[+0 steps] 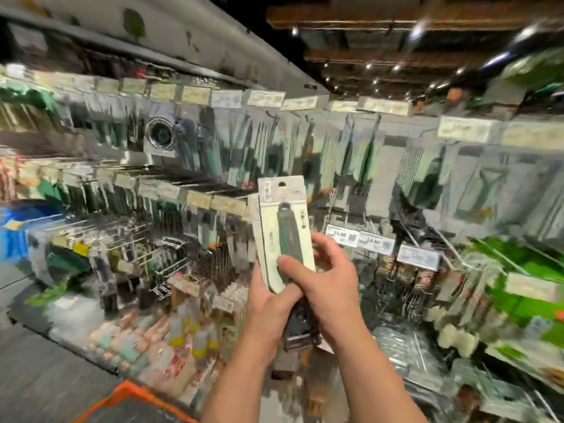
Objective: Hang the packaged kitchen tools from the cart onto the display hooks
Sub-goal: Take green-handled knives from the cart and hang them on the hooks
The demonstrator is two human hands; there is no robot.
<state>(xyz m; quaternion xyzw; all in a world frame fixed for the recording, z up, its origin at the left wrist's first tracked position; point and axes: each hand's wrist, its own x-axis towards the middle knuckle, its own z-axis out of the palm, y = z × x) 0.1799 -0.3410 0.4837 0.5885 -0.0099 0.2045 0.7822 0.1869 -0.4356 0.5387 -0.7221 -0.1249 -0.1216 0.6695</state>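
- A packaged kitchen tool [282, 227] with a green handle on a pale card (at least one more card sits behind it) is held upright in front of the display wall [305, 148], its hang hole at the top.
- The left hand [268, 303] grips the lower end of the pack from below and behind.
- The right hand [323, 270] holds the same pack from the right, thumb curled across the front of the card.
- Around the pack, blurred rows of hanging goods and price tags [357, 238] fill the wall.
- Well below the pack, an orange cart edge [128, 395] shows at the frame's bottom.
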